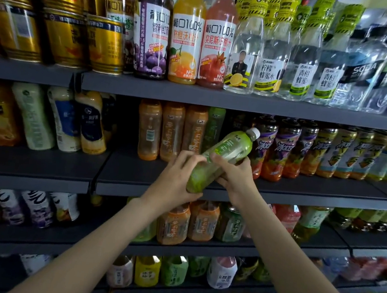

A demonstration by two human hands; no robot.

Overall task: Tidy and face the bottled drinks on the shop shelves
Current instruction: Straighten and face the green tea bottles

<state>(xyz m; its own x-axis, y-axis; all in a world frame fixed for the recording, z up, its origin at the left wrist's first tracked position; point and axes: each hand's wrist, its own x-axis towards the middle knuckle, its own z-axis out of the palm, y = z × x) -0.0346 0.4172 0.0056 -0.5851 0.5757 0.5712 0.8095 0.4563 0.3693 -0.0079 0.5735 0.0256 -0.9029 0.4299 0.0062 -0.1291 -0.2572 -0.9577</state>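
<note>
A green tea bottle (224, 156) with a white cap is tilted, cap up to the right, in front of the second shelf (136, 178). My left hand (175, 175) grips its lower end from the left and below. My right hand (235, 174) holds its middle from the right, thumb across the label. Behind it on that shelf stand three orange tea bottles (172, 132) and another green bottle (213, 129). To the right is a row of purple and red iced tea bottles (280, 150).
The top shelf holds gold cans (63, 32), juice bottles (186, 45) and clear honey water bottles (273, 54). Milk drink bottles (66, 121) stand at the left of the second shelf. Lower shelves carry more orange and green bottles (203, 221).
</note>
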